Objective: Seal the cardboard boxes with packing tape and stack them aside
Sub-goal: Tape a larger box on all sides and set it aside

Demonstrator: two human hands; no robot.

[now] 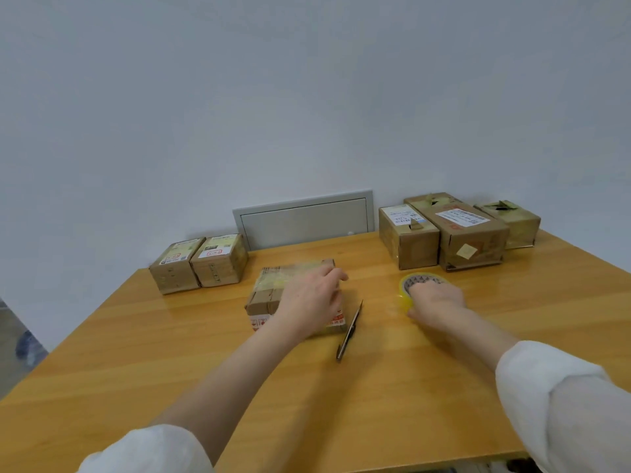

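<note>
Pale, bare wall (307,97) backs a wooden desk (164,356), on which we record the following.

The left grip (312,298) lies over the top of a box (269,295) already glossy with tape. Its fingers (336,276) are bent down round the far right corner, so it clasps the box. The right grip (438,300) covers the tape roll (415,283), which lies flat on the desk. The fingers drape over the rim and the thumb sits against the near side, so it pinches the roll. Both grips are blurred, and finer contact is not readable.

Between the two grips lies a knife (350,331), just right of the left one and close against the box's right side. Its thin tip points away from the person. We cannot tell whether the blade is out.

Beyond and left of the left grip stands a pair of boxes (199,264), side by side. Beyond the right grip, near it, stands a cluster of boxes (444,233), some with ragged tops.

Risks, in our judgement:

1. The knife is the main hazard. Either grip crossing toward the other passes over it. If the box slides right, it would push the knife along or spin it toward a wrist.
2. The tape is clear, so its free end is easily lost. A hurried pull with one grip could drag the box if the left grip loosens.
3. If the roll is lifted forward, it could strike the cluster just beyond the right grip and knock a box out of place.
4. If the box is carried to the pair, a one-sided clasp at a corner may let it tilt or drop.
</note>
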